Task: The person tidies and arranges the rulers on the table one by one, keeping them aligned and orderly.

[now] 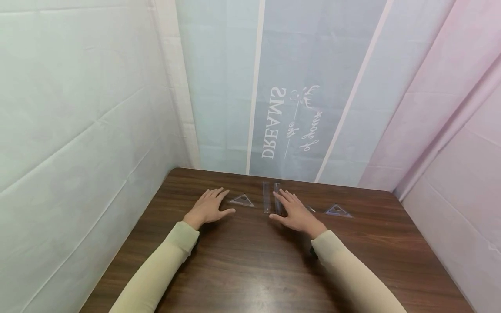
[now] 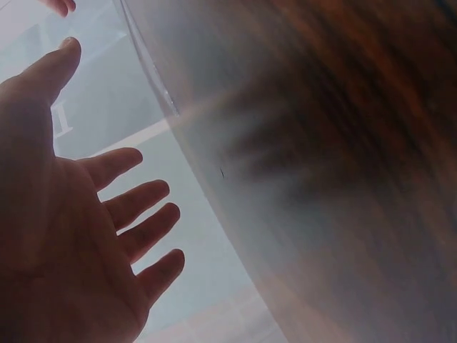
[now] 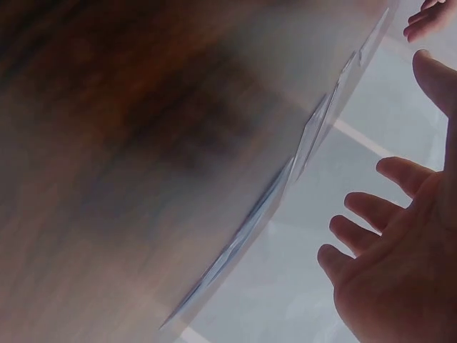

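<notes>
My left hand (image 1: 208, 206) has its fingers spread beside a clear set square (image 1: 243, 201), which lies just to its right. Both wrist views show palms above the table, with nothing held in the left hand (image 2: 78, 243) or the right hand (image 3: 407, 243). In the head view my right hand (image 1: 294, 213) overlaps a narrow clear ruler (image 1: 277, 188) with its fingertips. A wider clear ruler (image 1: 266, 198) lies parallel to that one, on its left. Farther right is a bluish clear set square (image 1: 338, 211). A small clear piece (image 1: 310, 209) shows behind my right hand, mostly hidden.
The dark wooden table (image 1: 250, 261) has its far edge just beyond the drawing tools. Behind it hangs a printed cloth backdrop (image 1: 219, 108), and a pale cloth wall (image 1: 78, 130) runs along the left side. Pinkish cloth (image 1: 450, 143) hangs on the right.
</notes>
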The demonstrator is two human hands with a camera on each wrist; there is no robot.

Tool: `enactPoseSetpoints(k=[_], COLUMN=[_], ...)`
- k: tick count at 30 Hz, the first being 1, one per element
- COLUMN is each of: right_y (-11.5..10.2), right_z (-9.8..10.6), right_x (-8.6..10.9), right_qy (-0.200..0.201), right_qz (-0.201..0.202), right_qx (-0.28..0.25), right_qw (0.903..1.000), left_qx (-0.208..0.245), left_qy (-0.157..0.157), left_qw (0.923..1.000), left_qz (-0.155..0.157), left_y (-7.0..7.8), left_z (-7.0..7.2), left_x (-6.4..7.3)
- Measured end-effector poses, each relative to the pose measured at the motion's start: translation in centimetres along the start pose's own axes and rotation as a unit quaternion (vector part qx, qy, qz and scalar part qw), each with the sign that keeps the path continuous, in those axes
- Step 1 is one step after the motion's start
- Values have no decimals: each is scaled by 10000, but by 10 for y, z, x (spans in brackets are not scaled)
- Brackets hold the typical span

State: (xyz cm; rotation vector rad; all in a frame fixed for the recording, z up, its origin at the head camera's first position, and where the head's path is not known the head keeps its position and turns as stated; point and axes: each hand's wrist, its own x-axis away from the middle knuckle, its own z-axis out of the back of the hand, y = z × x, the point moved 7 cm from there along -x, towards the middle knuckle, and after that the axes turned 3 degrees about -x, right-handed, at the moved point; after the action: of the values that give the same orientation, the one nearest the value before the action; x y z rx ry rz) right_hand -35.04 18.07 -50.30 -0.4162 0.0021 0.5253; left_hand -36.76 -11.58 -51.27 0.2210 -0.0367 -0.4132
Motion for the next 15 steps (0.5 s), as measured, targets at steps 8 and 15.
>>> enactPoseSetpoints(k=[8, 15], right_y=[-11, -20], right_z=[-1, -8], right_x=[-14, -29], right_qy=[-191, -367], right_qz=[-131, -120], right_qx=[-167, -214], right_qw=[9996, 9990], left_qx=[6, 59], left_qy=[-6, -70], left_qw=[10000, 9999], left_qz=[-34, -50], left_y=[2, 3], left_z=[0, 1], left_x=[-10, -15])
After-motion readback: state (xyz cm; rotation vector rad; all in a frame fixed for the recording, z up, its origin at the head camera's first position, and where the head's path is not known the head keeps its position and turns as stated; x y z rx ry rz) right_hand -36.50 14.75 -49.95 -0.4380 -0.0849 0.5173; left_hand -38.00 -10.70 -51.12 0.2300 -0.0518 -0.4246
